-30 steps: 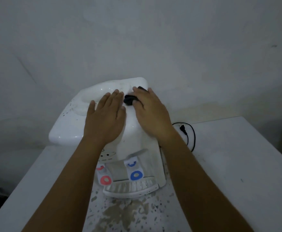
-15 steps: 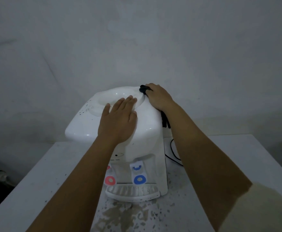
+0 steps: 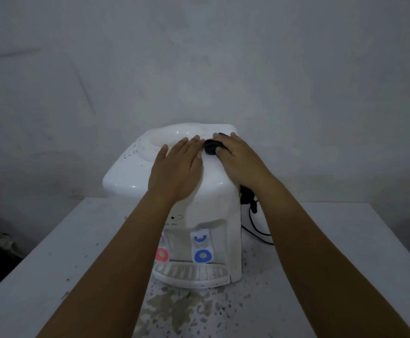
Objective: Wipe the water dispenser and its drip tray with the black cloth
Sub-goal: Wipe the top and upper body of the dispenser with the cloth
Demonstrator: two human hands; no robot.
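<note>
Two hands atop water dispenser (image 3: 131, 181), taps facing camera, right hand (image 3: 238, 159) pressing black cloth (image 3: 210, 147)

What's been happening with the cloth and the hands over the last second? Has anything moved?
The right hand swept the black cloth out to the back right corner of the water dispenser top, then back toward the middle, beside the left hand's fingertips. It held the cloth throughout. The left hand stayed flat on the top. The drip tray and black cord are unchanged.
</note>
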